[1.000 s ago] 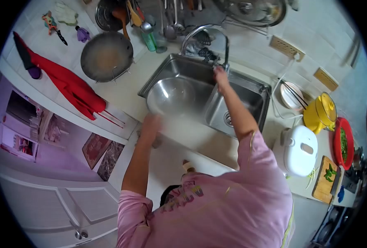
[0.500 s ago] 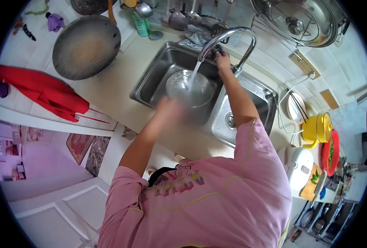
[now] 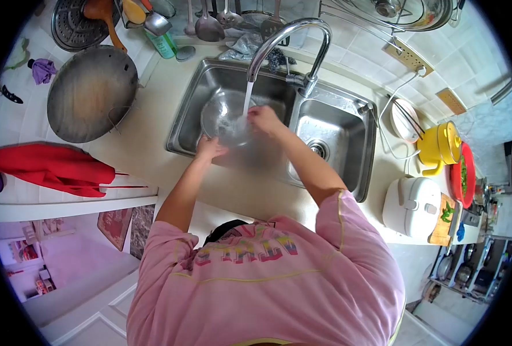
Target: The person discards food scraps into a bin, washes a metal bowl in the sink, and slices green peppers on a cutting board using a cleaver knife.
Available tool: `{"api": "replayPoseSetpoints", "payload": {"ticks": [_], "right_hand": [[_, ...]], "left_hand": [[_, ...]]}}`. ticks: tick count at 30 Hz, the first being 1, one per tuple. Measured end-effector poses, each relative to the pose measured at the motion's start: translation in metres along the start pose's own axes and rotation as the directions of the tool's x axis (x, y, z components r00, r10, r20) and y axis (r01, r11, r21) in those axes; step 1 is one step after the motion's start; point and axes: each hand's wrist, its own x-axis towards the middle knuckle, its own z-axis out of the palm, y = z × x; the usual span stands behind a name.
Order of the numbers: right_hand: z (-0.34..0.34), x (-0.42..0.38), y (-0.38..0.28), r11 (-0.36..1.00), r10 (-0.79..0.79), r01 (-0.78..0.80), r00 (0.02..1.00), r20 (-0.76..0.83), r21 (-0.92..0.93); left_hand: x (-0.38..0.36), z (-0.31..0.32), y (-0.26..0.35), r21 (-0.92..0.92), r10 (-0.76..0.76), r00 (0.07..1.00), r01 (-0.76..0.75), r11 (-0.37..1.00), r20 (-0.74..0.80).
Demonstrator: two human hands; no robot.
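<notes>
In the left sink basin (image 3: 189, 115), a shiny metal bowl (image 3: 214, 112) sits under running water from the chrome faucet (image 3: 319, 46). My left hand (image 3: 211, 148) is at the bowl's near rim, fingers curled against its edge. At the right side of the bowl, beside the stream, my right hand (image 3: 265, 121) has its fingers closed at the rim. Splashing water partly hides the fingertips and the bowl's inside. A dark mesh scrubber (image 3: 276, 59) lies behind the basin, left of the faucet base.
A large wok (image 3: 91, 95) stands at the left, beside a red cloth (image 3: 48, 167). To the right are the second basin (image 3: 331, 127), a white rice cooker (image 3: 408, 207), a yellow pot (image 3: 439, 144) and a red basin (image 3: 468, 179). Ladles (image 3: 210, 27) hang behind.
My right hand has come from beside the faucet base down to the bowl. My left hand, blurred before, now rests at the bowl's near rim. The view has shifted.
</notes>
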Motion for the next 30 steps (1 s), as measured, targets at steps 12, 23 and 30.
{"api": "replayPoseSetpoints", "payload": {"ticks": [12, 23, 30], "right_hand": [[-0.007, -0.029, 0.053, 0.872, 0.282, -0.28, 0.958, 0.055, 0.401], [0.007, -0.038, 0.066, 0.977, -0.214, 0.193, 0.871, -0.443, -0.093], [-0.005, -0.032, 0.075, 0.926, 0.022, 0.091, 0.956, -0.293, 0.365]], "left_hand": [[0.046, 0.014, -0.073, -0.074, -0.223, 0.965, 0.234, 0.969, 0.138], [0.094, 0.095, 0.029, -0.523, -0.009, 0.973, 0.131, 0.843, 0.229], [0.075, 0.061, 0.049, 0.75, 0.507, 0.858, -0.386, 0.538, 0.077]]}}
